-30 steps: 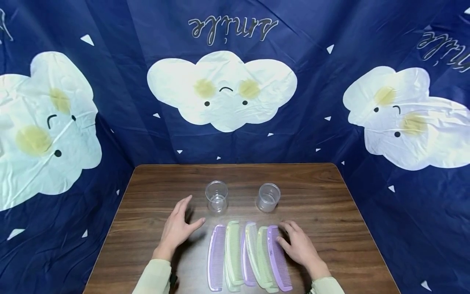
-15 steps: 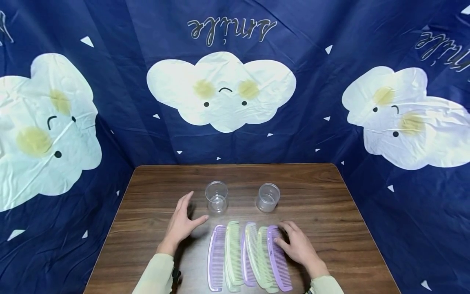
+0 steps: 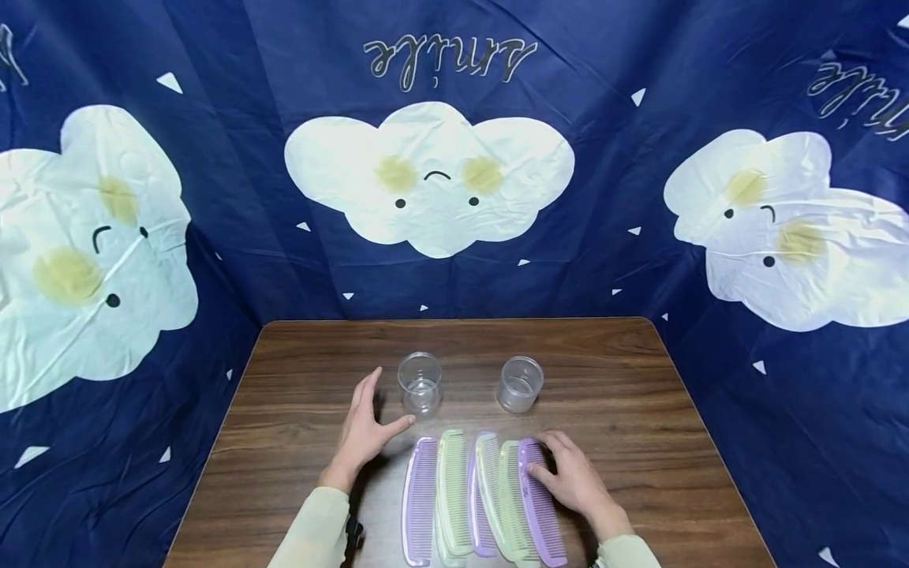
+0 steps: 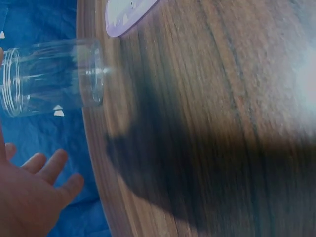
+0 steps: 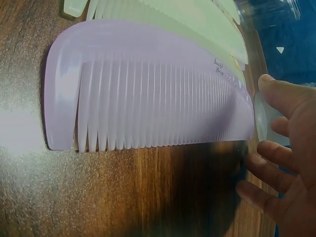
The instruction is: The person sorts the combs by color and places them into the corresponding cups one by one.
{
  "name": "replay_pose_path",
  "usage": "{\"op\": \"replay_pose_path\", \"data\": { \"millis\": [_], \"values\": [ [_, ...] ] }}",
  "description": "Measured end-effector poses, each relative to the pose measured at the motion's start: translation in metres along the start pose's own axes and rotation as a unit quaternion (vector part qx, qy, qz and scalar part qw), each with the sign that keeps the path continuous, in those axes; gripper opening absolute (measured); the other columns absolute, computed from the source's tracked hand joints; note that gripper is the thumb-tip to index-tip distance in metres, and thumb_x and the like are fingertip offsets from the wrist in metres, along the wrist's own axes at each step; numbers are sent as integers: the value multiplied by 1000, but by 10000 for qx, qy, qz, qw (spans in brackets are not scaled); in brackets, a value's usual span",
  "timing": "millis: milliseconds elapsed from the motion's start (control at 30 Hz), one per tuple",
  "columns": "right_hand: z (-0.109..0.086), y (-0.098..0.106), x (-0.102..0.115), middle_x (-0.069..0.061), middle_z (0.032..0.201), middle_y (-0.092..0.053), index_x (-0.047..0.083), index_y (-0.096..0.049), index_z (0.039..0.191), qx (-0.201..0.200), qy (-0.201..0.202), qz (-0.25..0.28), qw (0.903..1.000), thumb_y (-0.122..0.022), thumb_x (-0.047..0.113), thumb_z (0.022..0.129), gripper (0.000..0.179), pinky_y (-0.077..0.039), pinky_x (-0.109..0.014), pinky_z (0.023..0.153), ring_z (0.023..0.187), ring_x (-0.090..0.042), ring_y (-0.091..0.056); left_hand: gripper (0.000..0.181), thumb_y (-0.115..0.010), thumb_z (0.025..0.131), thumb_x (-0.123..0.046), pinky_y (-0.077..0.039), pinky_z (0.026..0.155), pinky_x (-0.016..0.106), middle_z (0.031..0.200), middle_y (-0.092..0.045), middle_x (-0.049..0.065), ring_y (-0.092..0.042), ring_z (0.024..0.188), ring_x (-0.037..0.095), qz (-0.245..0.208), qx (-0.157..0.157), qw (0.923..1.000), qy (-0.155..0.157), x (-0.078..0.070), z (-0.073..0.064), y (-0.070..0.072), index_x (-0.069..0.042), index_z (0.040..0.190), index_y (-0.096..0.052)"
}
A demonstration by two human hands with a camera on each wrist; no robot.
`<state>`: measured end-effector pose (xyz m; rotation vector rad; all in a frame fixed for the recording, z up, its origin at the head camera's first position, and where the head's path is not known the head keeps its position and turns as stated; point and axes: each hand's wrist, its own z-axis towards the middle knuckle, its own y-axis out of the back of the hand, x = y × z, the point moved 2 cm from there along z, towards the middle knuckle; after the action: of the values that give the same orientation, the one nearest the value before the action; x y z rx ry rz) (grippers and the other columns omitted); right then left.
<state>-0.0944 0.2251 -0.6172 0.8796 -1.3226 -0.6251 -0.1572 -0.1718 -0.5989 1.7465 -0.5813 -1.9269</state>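
My left hand (image 3: pixel 364 435) is spread, thumb apart from the fingers, just left of a taller clear plastic jar (image 3: pixel 419 379). In the left wrist view that jar (image 4: pixel 57 76) stands beyond the fingertips, with nothing in the hand. My right hand (image 3: pixel 578 481) is at the far end of the rightmost purple comb (image 3: pixel 537 497), its thumb overlapping the comb in the head view. In the right wrist view the loosely bent fingers (image 5: pixel 269 173) are apart around the end of this purple comb (image 5: pixel 138 44), not closed on it.
Purple and light green combs (image 3: pixel 454 489) lie side by side, some overlapping, between the hands. A shorter clear jar (image 3: pixel 520 386) stands behind them on the right. The wooden table (image 3: pixel 298 347) is backed by a dark blue cloth (image 3: pixel 454 284) with white clouds.
My left hand has moved right and forward, closer to the taller jar. The right thumb has shifted slightly left over the purple comb. Combs and jars keep their places.
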Motion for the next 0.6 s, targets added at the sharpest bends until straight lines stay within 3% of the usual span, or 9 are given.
{"op": "replay_pose_path", "data": {
  "millis": [233, 600],
  "values": [
    [1, 0, 1, -5, 135, -63, 10, -64, 135, 45, -47, 56, 10000, -84, 33, 85, 58, -51, -49, 109, 127, -27, -61, 118, -91, 72, -53, -39, 117, 62, 165, -28, 12, -38, 146, 39, -104, -27, 9999, -58, -3, 2, -5, -29, 164, -21],
    [1, -1, 3, -9, 134, -66, 8, -66, 133, 88, 220, -97, 9997, -87, 35, 81, 62, -49, -51, 110, 128, -31, -60, 118, -93, 71, -46, -38, 117, 62, 162, -31, 13, -42, 143, 42, -397, 35, 9989, -256, 2, 7, -6, -29, 163, -22]
  ]
}}
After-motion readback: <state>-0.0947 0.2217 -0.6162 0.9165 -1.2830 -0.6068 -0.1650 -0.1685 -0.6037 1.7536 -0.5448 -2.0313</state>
